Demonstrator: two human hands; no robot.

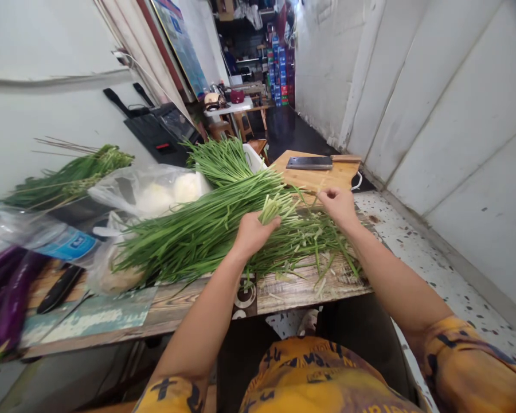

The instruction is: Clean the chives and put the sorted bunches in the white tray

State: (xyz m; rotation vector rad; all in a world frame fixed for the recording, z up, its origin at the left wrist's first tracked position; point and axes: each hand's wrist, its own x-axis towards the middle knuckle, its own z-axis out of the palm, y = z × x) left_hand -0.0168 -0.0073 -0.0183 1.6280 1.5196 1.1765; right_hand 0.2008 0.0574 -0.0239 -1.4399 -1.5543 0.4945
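Our left hand (254,230) closes round green stalks (277,207); right hand (340,207) pinches, contents unclear. Slack grip could spill stalks into loose scraps (319,236) between hands.

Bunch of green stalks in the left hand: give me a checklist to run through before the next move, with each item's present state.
1. Left hand closed around the bunch of green stalks: ok, pale ends stick out of the grip.
2. Right hand apart from that bunch: ok, it is over by the cutting board.
3. Right hand holding nothing: cannot tell, a thin strand may be at its fingers.
4. Cleaver lying flat, out of both hands: ok, on the cutting board.
5. Table below the hands free of loose strands: not ok, they lie scattered.
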